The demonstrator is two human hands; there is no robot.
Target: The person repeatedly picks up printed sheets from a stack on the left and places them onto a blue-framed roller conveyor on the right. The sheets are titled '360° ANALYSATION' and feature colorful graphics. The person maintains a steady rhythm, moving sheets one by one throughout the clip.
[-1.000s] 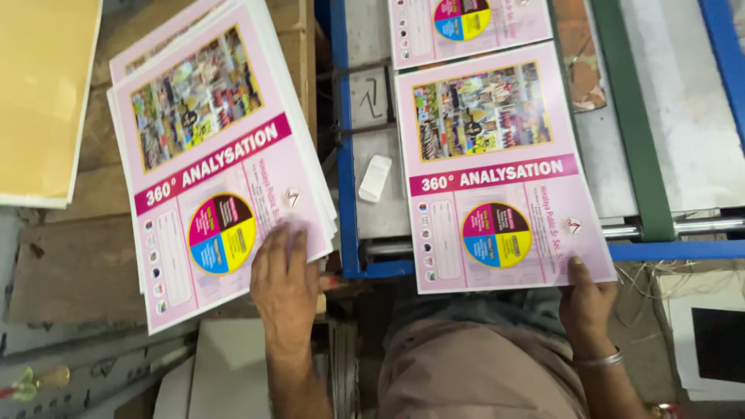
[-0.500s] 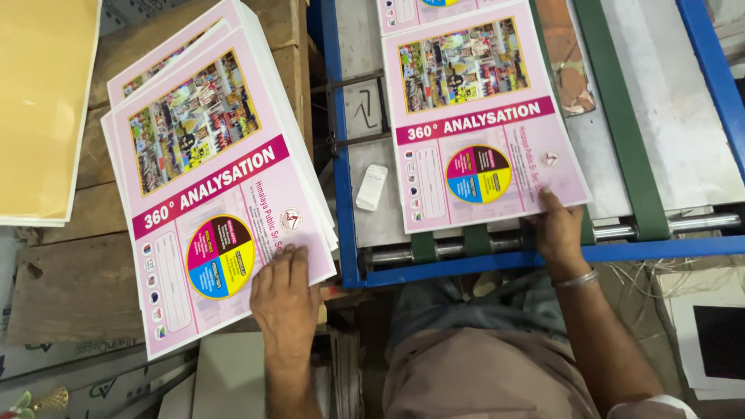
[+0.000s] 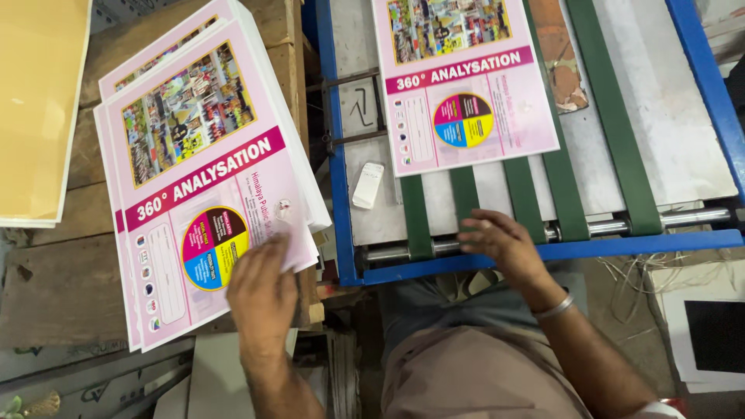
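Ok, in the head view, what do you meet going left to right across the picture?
Yellow sheets → stack of pink sheets under the left hand → small white block → pink sheet on the green belts, right hand below it → blue rail.

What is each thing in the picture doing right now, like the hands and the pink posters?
Left hand: open, flat on the top sheet of the stack.
Right hand: open, empty, over the machine's front edge.
Pink poster stack: piled on the wooden table, slightly fanned.
Single pink poster: flat on the green belts, clear of both hands.
Small white block: lying on the metal bed.
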